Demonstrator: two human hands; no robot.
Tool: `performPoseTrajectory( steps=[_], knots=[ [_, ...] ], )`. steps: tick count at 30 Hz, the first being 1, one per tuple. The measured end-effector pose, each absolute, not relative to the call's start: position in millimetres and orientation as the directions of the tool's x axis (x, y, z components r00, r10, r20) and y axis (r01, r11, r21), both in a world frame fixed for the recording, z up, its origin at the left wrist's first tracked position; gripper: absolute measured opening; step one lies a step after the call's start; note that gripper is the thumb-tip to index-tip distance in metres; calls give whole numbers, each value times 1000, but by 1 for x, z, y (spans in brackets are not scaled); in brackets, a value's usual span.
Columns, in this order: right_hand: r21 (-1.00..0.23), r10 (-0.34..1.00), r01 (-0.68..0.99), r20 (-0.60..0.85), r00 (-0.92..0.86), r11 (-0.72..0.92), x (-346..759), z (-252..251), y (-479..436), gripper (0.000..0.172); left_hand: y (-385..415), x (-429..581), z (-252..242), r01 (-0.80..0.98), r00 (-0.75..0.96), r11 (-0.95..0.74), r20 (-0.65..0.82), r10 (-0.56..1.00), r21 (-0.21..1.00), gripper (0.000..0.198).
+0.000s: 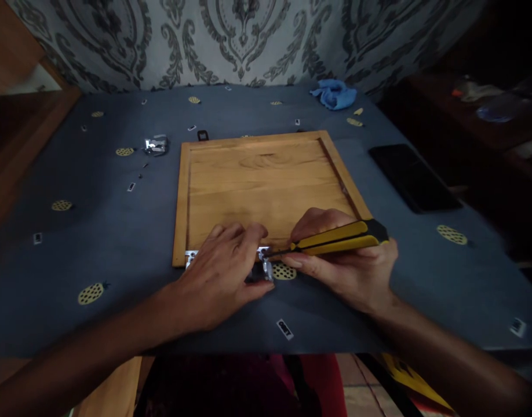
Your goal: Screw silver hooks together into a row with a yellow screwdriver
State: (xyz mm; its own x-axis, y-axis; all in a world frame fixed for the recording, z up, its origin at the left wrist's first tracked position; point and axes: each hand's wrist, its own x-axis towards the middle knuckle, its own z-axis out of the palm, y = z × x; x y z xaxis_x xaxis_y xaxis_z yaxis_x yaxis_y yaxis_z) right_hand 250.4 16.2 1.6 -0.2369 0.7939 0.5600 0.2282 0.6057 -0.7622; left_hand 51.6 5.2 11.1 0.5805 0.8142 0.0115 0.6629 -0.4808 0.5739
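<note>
A framed wooden panel (257,179) lies flat on the blue patterned cloth. At its near edge is a shiny metal bracket (266,269), partly covered by my left hand (226,260). That hand presses over the bracket and the panel's edge, its thumb below and its fingers on top. My right hand (348,272) is wrapped round a yellow and black screwdriver (339,238). The screwdriver's shaft points left, and its tip is at the right part of the bracket, close to my left fingers. Any screw under the tip is too small to make out.
A dark phone (414,177) lies right of the panel. A crumpled blue cloth (334,94) is at the back right. Shiny metal pieces (156,145) lie to the left, with small dark bits nearer. A black piece (203,135) touches the panel's far edge.
</note>
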Motion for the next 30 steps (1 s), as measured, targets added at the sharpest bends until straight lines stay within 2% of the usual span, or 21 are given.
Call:
performPoseTrajectory(
  steps=[5,10,18,30],
  knots=[
    [-787,809,237,488,-327,570,254,10,17,14,6,51,12,663,581,-478,6,814,577,40],
    [-862,855,142,436,-280,486,258,14,13,21,6,51,11,676,576,-473,-4,818,565,40],
    [-827,833,113,538,-128,551,263,9,8,16,4,50,11,676,579,-491,15,815,549,41],
    [-841,845,140,488,-220,522,260,4,12,16,4,51,9,674,576,-500,38,817,544,41]
  ],
)
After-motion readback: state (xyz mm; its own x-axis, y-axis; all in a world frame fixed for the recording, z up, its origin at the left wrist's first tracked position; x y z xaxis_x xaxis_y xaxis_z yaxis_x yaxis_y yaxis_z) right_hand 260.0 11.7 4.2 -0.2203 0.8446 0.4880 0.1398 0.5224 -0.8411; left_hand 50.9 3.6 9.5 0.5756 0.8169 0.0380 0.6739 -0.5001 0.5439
